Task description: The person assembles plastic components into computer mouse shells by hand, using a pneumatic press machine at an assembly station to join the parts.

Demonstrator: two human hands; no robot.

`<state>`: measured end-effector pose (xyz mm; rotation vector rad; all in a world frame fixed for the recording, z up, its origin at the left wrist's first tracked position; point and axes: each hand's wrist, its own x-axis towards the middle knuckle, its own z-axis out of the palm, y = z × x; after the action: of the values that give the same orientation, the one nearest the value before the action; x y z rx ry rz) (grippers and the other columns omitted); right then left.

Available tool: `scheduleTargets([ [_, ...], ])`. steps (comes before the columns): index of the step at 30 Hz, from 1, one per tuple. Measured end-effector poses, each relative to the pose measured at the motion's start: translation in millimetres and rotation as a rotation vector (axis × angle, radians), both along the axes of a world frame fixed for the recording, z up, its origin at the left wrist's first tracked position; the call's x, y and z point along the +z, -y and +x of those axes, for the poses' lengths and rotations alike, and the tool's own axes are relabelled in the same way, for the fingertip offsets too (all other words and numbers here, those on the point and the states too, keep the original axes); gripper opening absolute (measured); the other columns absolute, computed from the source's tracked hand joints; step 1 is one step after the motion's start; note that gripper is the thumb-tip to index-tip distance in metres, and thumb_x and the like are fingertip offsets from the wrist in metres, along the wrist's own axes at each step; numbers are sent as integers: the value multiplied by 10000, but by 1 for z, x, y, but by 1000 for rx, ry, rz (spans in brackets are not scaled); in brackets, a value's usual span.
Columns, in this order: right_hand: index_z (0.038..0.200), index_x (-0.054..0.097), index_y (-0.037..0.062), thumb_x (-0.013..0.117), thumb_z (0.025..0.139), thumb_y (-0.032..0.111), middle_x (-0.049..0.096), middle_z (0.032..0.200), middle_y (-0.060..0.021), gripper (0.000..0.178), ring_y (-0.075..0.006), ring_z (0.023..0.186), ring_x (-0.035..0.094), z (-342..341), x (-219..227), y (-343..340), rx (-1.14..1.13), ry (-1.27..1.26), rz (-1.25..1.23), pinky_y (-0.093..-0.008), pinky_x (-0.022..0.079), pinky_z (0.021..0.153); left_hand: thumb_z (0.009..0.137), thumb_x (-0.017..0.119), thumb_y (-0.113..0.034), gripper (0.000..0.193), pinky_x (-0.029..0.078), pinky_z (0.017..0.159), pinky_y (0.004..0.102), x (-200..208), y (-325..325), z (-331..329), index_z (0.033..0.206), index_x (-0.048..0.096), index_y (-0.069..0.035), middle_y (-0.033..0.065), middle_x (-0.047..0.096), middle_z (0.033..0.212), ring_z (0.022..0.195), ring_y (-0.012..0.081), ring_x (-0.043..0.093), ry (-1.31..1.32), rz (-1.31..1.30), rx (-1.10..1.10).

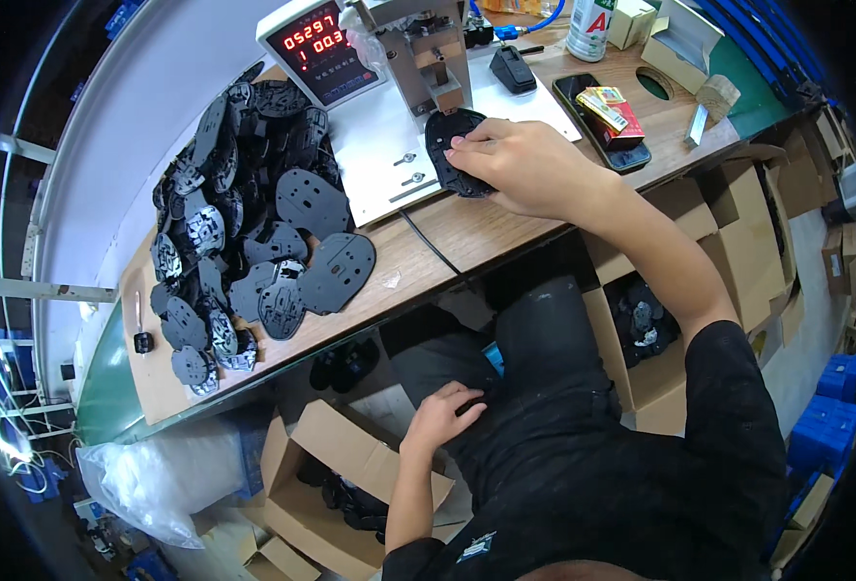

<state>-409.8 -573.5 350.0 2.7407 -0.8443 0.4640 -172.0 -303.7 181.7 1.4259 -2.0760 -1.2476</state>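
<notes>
black plastic plates (254, 213) | white machine base (389, 145) | brown table (466, 237)

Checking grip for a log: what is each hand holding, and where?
Right hand presses the black plastic plate at its right edge; left hand rests on the lap, holding nothing visible.

Matt black plastic part (459, 153) — wooden bench (466, 237).

Wooden workbench (466, 237) above cardboard boxes (350, 455)
</notes>
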Motion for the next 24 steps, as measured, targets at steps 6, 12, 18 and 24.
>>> scheduleTargets([
  [6,1114,664,17,712,827,127,702,1141,-114,312,-246,1116,632,1,-5,3,5,6,45,-340,555,909,886,562,-131,335,527,819,412,16,1,5,1206,644,-78,183,644,991,920,371,641,171,25,90],
  [12,1105,661,13,707,827,124,701,1134,-114,302,-245,1117,631,-2,-4,1,13,36,39,-344,558,901,878,594,-155,248,539,768,433,6,-3,16,1095,661,-57,160,652,992,876,376,648,174,-60,161],
  [18,1106,657,17,692,833,106,695,1138,-125,290,-249,1101,641,1,-6,0,11,41,54,-349,561,898,812,720,-155,207,534,796,403,7,-7,17,954,684,-9,163,683,918,872,349,660,140,-146,145],
  [24,1123,661,37,693,839,97,692,1091,-137,292,-250,1078,650,-1,-5,0,-17,60,17,-345,557,905,845,676,-114,172,535,798,395,8,-1,17,995,691,-32,150,689,941,904,335,655,107,-138,209],
])
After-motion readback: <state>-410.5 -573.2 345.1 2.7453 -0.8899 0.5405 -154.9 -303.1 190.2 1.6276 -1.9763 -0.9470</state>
